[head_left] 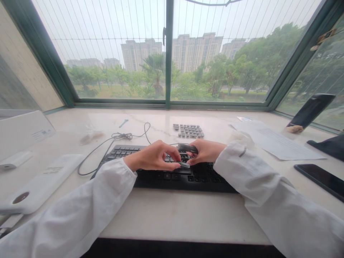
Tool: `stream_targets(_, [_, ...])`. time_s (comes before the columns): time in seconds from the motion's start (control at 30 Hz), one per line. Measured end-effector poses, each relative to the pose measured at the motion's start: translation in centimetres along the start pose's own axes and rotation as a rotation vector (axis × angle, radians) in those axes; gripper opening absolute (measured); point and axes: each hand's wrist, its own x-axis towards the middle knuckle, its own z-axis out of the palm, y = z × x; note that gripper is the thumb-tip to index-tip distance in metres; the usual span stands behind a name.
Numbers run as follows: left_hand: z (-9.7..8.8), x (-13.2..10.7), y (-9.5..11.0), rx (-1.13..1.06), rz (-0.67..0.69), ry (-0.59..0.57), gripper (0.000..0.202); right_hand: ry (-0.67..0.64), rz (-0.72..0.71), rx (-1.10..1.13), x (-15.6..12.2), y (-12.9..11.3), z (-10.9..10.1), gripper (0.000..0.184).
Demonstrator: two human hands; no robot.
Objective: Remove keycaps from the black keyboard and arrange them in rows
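The left hand (154, 154), wrist bent inward over the keyboard (161, 183) on the desk (172, 215), pinches a small dark piece (184, 165) (too blurred to name) at its fingertips. The right hand (206, 150) curls its fingers round a black tool (186, 147), just beyond that piece.

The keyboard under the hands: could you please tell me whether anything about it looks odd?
Yes: the keyboard has bare sockets on its right side, and loose keycaps lie in rows beyond it, so it looks partly stripped.
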Motion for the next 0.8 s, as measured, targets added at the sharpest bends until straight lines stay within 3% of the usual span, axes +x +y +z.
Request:
stream_targets(0.33, [-0.1,-0.1,0.2,0.046,0.025,-0.027,0.018,-0.021,0.033,0.069,0.2,-0.5,0.0,0.024])
stream_targets(0.47, [-1.0,0.0,-0.1,0.034,-0.008,0.074,0.021,0.121,0.036,0.089,-0.1,0.2,-1.3,0.035])
stream_targets(0.6, [-1.5,0.0,-0.7,0.069,-0.056,0.159,0.023,0.274,0.11,0.131,-0.2,0.6,-1.7,0.034])
stream_targets(0.8, [-1.5,0.0,-1.9,0.178,-0.177,0.246,0.026,0.315,0.22,0.06,0.6,1.3,-0.9,0.042])
